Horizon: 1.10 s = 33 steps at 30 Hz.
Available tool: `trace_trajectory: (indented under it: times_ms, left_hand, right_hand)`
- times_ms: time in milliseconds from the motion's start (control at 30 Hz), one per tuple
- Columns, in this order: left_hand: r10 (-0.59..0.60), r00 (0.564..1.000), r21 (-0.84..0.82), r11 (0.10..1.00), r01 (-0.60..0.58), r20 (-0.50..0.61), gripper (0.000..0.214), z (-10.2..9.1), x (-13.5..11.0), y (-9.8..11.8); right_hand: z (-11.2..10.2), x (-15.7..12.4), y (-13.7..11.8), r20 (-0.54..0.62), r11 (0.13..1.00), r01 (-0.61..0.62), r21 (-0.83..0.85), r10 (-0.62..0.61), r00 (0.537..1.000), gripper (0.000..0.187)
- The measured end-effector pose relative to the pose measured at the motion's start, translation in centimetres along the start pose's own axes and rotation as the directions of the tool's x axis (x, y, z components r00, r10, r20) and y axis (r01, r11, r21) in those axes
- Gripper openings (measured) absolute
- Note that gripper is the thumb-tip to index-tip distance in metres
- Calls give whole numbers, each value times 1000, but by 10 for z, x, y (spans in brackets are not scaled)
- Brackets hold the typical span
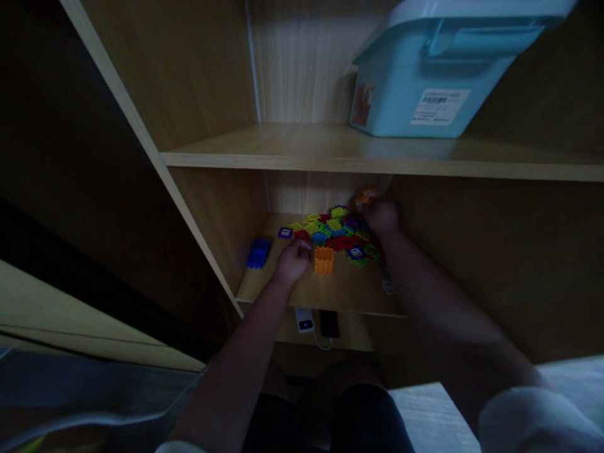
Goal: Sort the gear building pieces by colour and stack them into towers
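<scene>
A heap of colourful plastic interlocking blocks (pixel 337 231) lies on the lower shelf (pixel 349 292) of a wooden cabinet. My left hand (pixel 292 261) is curled closed at the heap's left edge, beside an orange block stack (pixel 323 260); what it holds is hidden. My right hand (pixel 381 217) reaches over the back right of the heap, fingers pinched on an orange block (pixel 365 197). A blue block piece (pixel 258 253) lies apart at the left of the shelf, and a small purple piece (pixel 285 233) sits near it.
A light blue lidded storage box (pixel 425 75) with a white label stands on the upper shelf (pixel 330 151). Below the lower shelf lie a small white device (pixel 304 319) with a cable and a dark phone-like object (pixel 329 323). My knees are at the bottom.
</scene>
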<state>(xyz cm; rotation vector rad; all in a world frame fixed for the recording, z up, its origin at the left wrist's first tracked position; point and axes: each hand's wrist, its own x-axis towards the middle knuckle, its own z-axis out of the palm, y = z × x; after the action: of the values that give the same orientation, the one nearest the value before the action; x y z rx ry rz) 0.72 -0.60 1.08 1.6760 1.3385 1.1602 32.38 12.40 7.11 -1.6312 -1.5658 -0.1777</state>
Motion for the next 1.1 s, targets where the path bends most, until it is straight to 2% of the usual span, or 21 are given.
trace_trajectory:
  times_ms: [100,133,267,333,400,600,767,900,1100]
  left_hand:
    - [3,1000,-25,1000,-3,-5,20,0,1,-1]
    - [4,1000,-35,999,-5,-6,20,0,2,-1]
    - [13,1000,-59,998,-14,-27,20,1,2,-2]
    - [13,999,-63,998,-16,-37,20,2,2,-3]
    - [16,999,-62,998,-18,-39,19,1,3,-3]
    - [60,997,19,998,-59,-39,21,0,2,-6]
    - [69,997,13,998,-69,-36,20,0,2,-8]
    - [75,996,21,997,-74,-49,18,0,2,-8]
    - [40,997,-3,999,-40,-62,18,0,2,-5]
  right_hand:
    - [-4,-26,-10,-40,998,-58,9,59,997,28]
    - [-6,-38,-14,-58,996,-51,68,55,997,30]
    - [-13,-92,-26,-103,961,62,271,-36,994,36]
    - [-15,-114,-28,-75,951,126,282,-110,991,37]
    - [-15,-129,-27,-40,953,136,272,-130,991,38]
    - [-12,-134,-18,27,961,28,274,-37,999,44]
    - [-8,-132,-13,22,963,-21,268,15,1000,43]
    - [-9,-132,-16,-38,960,-35,277,47,998,41]
    - [-24,-134,-25,-174,938,-16,346,81,981,33]
